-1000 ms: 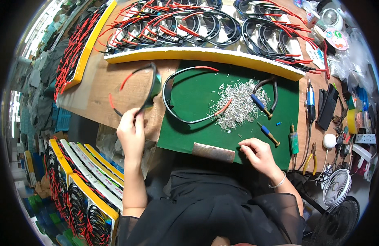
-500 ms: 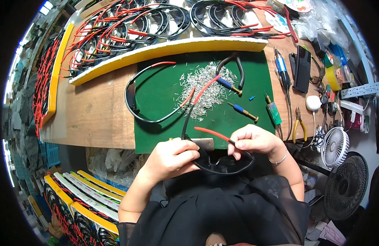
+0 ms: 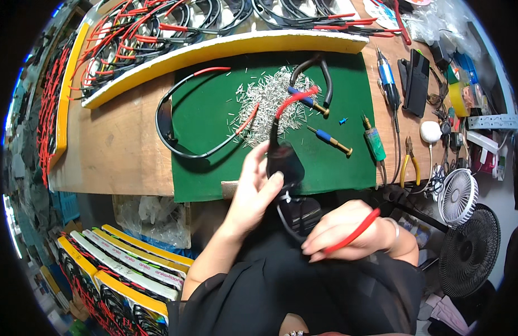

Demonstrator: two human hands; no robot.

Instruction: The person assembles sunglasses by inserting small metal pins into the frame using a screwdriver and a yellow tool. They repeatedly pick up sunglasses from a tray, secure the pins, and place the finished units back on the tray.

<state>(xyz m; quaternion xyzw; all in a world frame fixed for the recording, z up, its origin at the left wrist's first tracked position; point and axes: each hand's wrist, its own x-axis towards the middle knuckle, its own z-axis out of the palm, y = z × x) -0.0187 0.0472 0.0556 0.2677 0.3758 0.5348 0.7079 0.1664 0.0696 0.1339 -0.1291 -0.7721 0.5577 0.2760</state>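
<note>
Dark sunglasses (image 3: 285, 163) with red temple tips are held up in front of my body, turned so one lens is above the other. My left hand (image 3: 258, 187) grips them by the upper lens, its thumb on the near side. From there one temple points away over the mat, its red tip blurred. Lower down, my right hand (image 3: 348, 232) is closed around the other temple, whose red tip sticks out past the fingers. A second pair of sunglasses (image 3: 165, 120) lies on the green mat (image 3: 208, 179), beside a heap of small silver pins (image 3: 270, 101).
Two blue-handled screwdrivers (image 3: 332, 140) and black-handled pliers (image 3: 326, 84) lie by the heap. Right of them are a green-handled tool (image 3: 374, 143), yellow cutters (image 3: 409, 162), a phone (image 3: 417, 84) and fans (image 3: 458, 196). A yellow-edged tray (image 3: 225, 46) of glasses fills the back; more trays (image 3: 130, 269) stand lower left.
The sunglasses have turned from level to upright. My left hand has moved up and away to a lens; my right hand has come lower and nearer, still on its temple.
</note>
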